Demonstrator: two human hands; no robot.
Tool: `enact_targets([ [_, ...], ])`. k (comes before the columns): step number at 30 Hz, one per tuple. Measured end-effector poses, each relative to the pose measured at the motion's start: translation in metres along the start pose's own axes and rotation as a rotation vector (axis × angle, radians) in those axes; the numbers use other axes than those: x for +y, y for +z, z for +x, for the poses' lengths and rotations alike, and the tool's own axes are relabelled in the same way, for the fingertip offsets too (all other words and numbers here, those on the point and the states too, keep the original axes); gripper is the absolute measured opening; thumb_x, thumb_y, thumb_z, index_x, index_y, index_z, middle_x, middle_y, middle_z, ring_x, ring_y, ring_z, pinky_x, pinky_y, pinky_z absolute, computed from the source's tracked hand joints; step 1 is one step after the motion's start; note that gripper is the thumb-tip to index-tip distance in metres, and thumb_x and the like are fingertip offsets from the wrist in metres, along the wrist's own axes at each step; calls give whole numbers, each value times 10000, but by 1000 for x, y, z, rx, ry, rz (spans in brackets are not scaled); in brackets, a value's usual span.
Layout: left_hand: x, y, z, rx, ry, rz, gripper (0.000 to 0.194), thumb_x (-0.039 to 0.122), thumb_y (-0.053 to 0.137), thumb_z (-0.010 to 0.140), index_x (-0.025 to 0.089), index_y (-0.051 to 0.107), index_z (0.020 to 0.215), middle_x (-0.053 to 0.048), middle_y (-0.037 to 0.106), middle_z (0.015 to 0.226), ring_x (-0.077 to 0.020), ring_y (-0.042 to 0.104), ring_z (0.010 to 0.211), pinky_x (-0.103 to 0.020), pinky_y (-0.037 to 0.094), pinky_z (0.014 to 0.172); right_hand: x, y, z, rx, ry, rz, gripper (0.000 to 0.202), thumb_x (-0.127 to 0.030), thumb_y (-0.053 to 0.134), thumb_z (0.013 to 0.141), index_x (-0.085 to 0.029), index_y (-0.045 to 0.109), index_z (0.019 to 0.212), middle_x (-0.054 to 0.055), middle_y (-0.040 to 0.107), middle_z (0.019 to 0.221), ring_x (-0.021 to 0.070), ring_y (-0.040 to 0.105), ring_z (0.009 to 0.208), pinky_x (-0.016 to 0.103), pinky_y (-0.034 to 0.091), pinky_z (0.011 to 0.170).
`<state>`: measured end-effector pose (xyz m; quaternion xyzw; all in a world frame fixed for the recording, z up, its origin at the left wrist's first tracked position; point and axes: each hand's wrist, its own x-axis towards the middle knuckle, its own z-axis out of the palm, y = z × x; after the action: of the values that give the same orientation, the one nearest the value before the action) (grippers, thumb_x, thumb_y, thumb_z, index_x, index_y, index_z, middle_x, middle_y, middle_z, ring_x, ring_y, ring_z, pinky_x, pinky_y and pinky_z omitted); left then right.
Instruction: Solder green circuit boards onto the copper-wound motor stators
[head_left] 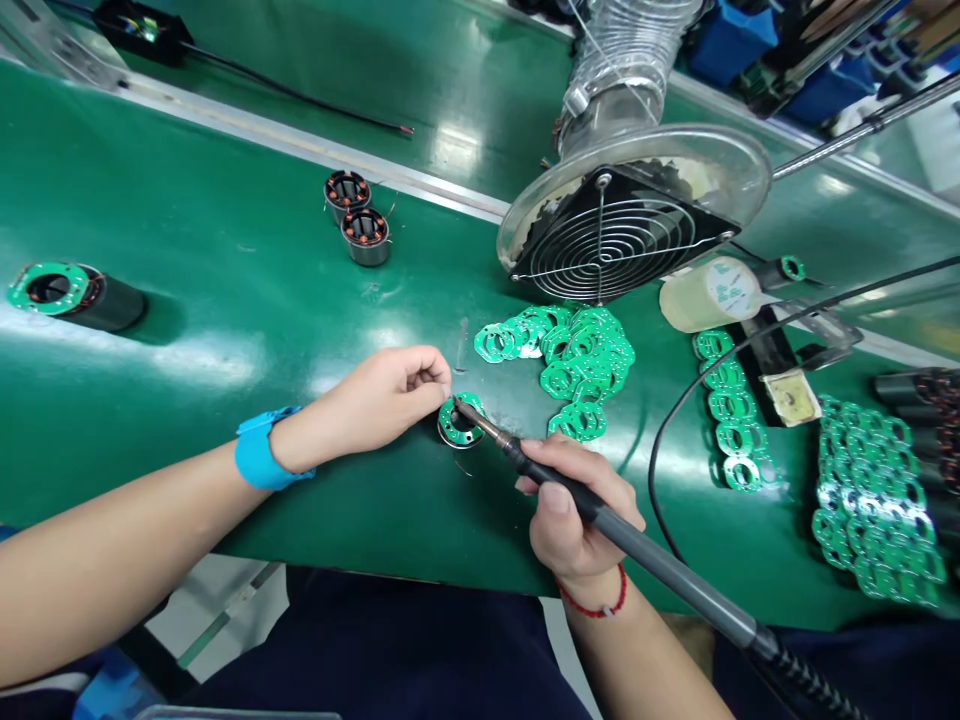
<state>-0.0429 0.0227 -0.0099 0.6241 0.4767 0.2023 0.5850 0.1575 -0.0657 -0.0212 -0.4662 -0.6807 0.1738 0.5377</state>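
In my right hand [581, 505] is a soldering iron [592, 510], its handle angled down to the right and its tip at a ring-shaped green circuit board [451, 430]. That board sits on top of a round motor stator at the middle of the bench. My left hand [390, 395], with a blue band at the wrist, is closed in a pinch at the board's upper left edge. Whatever lies between its fingertips is too small to make out. A short bit of wire [463, 468] lies just below the stator.
Loose ring boards [589, 350] are heaped beyond the iron, under a fume extractor fan [622, 235]. Two stators [366, 240] stand at the back; another with a board [112, 300] lies left. Rightward are a solder stand [787, 395], a tape roll [709, 293] and stacked boards [874, 490].
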Motion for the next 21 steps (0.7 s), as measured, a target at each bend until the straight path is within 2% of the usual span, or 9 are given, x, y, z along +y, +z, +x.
enact_targets([
  [3,0,0,0,0,-2,9,96,242,492,780,178,544,731,69,484,604,-73,406,534,-217,310,509,2,1,0,2,22,10,269,-308,545,971,-266,643,1219,-12,745,757,155,692,555,330,594,608],
  [5,0,1,0,0,4,18,93,235,485,777,181,540,726,73,464,591,-74,393,527,-219,298,500,3,4,3,-41,58,-36,340,-260,519,982,-276,564,1318,5,769,843,182,746,714,354,617,701],
  [8,0,1,1,0,24,28,95,226,476,786,185,531,721,71,458,597,-78,391,534,-224,299,503,3,9,11,-255,66,-139,420,-196,555,943,-281,508,1352,64,756,1125,236,715,1061,434,590,910],
  [10,0,0,1,-3,32,39,100,226,472,805,188,522,728,66,469,616,-83,406,548,-228,311,514,3,13,15,-409,52,-156,490,-156,579,907,-270,478,1373,91,691,1285,250,655,1183,452,560,977],
  [13,0,-1,-3,-7,31,97,121,288,471,877,197,513,809,58,507,662,-101,456,584,-239,346,542,5,16,16,-478,60,-160,541,-137,560,910,-271,425,1416,94,679,1279,238,668,1147,424,575,948],
  [17,0,-5,-14,-121,46,322,205,418,536,906,217,503,924,40,575,759,-139,530,669,-267,383,605,11,16,12,-403,32,-247,512,-220,598,928,-275,432,1409,88,706,1124,253,694,1047,424,596,871],
  [19,0,-5,-17,-155,98,431,158,366,558,895,215,515,906,31,572,775,-144,524,681,-271,370,616,13,15,11,-365,14,-289,520,-239,610,928,-267,425,1413,95,701,1111,260,690,1035,432,594,867],
  [21,0,-6,-18,-121,172,475,77,264,505,904,205,522,858,22,559,773,-138,506,680,-269,362,626,15,15,11,-352,-7,-311,532,-244,616,926,-259,417,1419,101,697,1114,262,686,1028,432,592,858],
])
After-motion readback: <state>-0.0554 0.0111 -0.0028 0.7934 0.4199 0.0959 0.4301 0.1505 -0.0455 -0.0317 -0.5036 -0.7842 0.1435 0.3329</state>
